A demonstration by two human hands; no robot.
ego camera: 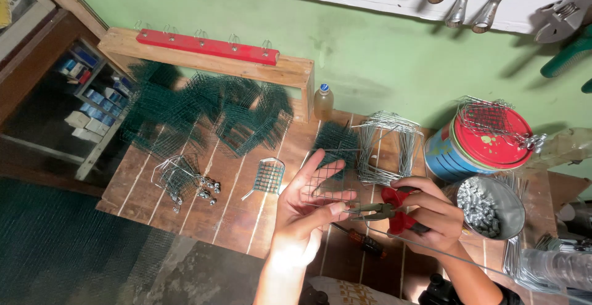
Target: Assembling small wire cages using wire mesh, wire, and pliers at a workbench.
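While left hand [305,209] grips wire mesh [320,188], right hand [428,215] clasps red pliers [385,209], bolt tin [487,206] beside.

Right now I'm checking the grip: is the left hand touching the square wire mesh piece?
Touching. The head view shows the left hand with its fingers spread behind the wire mesh piece and its thumb pressed across its lower edge.

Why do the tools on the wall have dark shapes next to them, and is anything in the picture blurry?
In the head view, light throws soft shadows of the hanging wrenches onto the green wall; the left hand, the wire mesh piece and the red pliers in the right hand look sharp; the clear plastic at the right edge looks blurred; the shelf on the left sits in dim light.
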